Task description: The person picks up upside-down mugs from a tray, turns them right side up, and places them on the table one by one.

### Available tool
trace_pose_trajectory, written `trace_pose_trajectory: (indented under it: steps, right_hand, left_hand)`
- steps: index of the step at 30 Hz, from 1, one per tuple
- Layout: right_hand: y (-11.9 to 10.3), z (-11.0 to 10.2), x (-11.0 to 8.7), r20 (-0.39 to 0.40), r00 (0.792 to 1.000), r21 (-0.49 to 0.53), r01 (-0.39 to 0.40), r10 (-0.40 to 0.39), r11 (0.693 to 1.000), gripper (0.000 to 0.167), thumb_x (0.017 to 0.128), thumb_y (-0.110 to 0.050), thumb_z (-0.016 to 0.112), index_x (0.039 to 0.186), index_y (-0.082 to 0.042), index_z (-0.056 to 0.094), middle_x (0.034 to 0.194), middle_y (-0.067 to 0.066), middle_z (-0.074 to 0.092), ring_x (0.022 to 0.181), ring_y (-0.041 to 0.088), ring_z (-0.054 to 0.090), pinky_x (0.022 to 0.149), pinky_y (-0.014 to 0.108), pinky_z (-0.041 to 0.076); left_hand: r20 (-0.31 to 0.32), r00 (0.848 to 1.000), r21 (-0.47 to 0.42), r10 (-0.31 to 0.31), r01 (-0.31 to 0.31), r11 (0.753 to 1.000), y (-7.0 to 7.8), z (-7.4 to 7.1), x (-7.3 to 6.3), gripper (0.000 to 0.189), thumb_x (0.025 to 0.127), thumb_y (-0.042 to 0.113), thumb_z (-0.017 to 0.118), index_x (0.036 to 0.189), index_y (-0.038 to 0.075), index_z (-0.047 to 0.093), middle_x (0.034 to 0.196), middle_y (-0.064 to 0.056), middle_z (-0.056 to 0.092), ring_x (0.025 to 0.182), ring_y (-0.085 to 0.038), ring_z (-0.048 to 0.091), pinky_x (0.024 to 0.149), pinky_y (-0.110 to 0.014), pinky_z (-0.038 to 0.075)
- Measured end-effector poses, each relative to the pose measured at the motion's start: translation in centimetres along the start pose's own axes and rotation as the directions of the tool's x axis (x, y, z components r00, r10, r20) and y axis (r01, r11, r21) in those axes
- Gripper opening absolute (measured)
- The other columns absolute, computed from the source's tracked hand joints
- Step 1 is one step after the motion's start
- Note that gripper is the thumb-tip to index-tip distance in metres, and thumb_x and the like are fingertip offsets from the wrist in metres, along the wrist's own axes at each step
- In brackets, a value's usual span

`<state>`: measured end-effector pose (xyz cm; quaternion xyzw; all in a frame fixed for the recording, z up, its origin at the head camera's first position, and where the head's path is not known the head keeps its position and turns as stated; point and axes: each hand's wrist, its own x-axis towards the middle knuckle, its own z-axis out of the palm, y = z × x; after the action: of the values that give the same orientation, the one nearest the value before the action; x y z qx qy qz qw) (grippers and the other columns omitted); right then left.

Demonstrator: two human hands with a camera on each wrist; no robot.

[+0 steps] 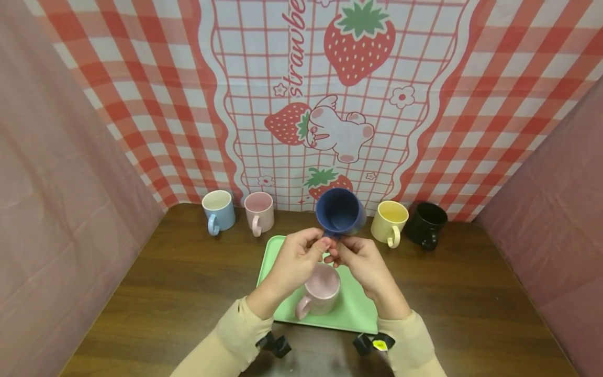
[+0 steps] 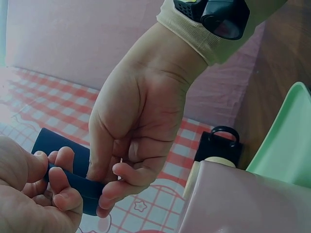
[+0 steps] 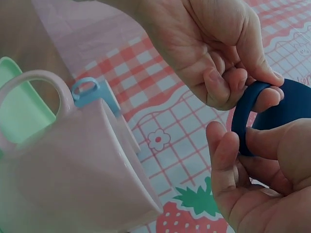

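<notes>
the dark blue mug [image 1: 340,212] is up in the air over the far end of the green tray [image 1: 358,309], tipped so its mouth faces the camera, and both hands are holding it only by the handle. the left hand [image 1: 294,262] has its fingers curled round the handle from one side, and the right hand [image 1: 365,264] pinches it from the other. the right wrist view shows the handle loop squeezed between fingertips, nothing supporting the body of the mug.

that's the bit that worries me. all the weight hangs off a fingertip grip on a smooth glazed handle, so if either hand loosens, the mug could swing or drop. the pink mug on the tray [image 1: 320,293] sits right under the hands, so a slip probably means ceramic on ceramic and a chip. it could also bounce off the tray onto the wooden table [image 1: 188,283].

count, left to right along the back: light blue mug [image 1: 219,210], pink mug [image 1: 259,211], then the held dark blue one, yellow mug [image 1: 390,222], black mug [image 1: 426,224]. add the pink one on the tray and that's six mugs total, two of them pink. one tray, two hands.
</notes>
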<state>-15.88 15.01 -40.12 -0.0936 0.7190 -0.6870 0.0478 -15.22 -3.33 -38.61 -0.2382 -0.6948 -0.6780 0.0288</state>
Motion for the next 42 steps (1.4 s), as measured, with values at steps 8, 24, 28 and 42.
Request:
trace_pose_trajectory:
  steps: [8, 24, 28, 42]
  right_hand:
    - [0.3, -0.9, -0.1, 0.049, 0.997, -0.134, 0.060, -0.054, 0.989, 0.025, 0.110, -0.002, 0.059, 0.119, 0.018, 0.071, 0.097, 0.022, 0.077, 0.081, 0.014, 0.074, 0.074, 0.027, 0.062]
    - [0.8, -2.4, -0.7, 0.314, 0.920, -0.613, 0.385, -0.234, 0.690, 0.049, 0.093, -0.020, 0.089, 0.136, -0.002, 0.074, 0.131, 0.013, 0.073, 0.112, 0.032, 0.071, 0.088, 0.043, 0.063]
    - [0.9, -2.4, -0.9, 0.396, 0.903, -0.632, 0.402, -0.170, 0.663, 0.068, 0.087, -0.028, 0.094, 0.144, -0.002, 0.068, 0.139, 0.018, 0.068, 0.120, 0.037, 0.068, 0.098, 0.054, 0.060]
    - [1.2, -2.4, -0.8, 0.542, 0.839, -0.588, 0.420, -0.048, 0.691, 0.081, 0.090, -0.038, 0.093, 0.151, 0.003, 0.060, 0.137, 0.013, 0.071, 0.117, 0.027, 0.070, 0.092, 0.049, 0.064]
  left_hand:
    - [-0.005, 1.000, -0.012, -0.021, 0.021, 1.000, 0.2, 0.0, -0.1, 0.014, 0.108, 0.001, 0.064, 0.103, -0.007, 0.075, 0.093, -0.019, 0.077, 0.088, -0.025, 0.073, 0.077, -0.028, 0.059]
    - [-0.076, 0.997, -0.002, -0.008, 0.008, 1.000, -0.1, -1.1, 0.2, 0.017, 0.109, 0.002, 0.064, 0.099, -0.006, 0.075, 0.089, -0.019, 0.076, 0.082, -0.013, 0.068, 0.075, -0.025, 0.056]
    - [-0.087, 0.996, 0.000, -0.008, 0.008, 1.000, 0.0, -1.3, 0.2, 0.016, 0.109, 0.003, 0.064, 0.099, -0.006, 0.075, 0.089, -0.019, 0.076, 0.084, -0.015, 0.070, 0.075, -0.025, 0.056]
    - [-0.102, 0.994, -0.015, -0.025, 0.024, 1.000, -0.5, -1.7, 0.5, 0.017, 0.109, 0.001, 0.063, 0.101, -0.009, 0.074, 0.092, -0.020, 0.076, 0.086, -0.017, 0.073, 0.074, -0.025, 0.055]
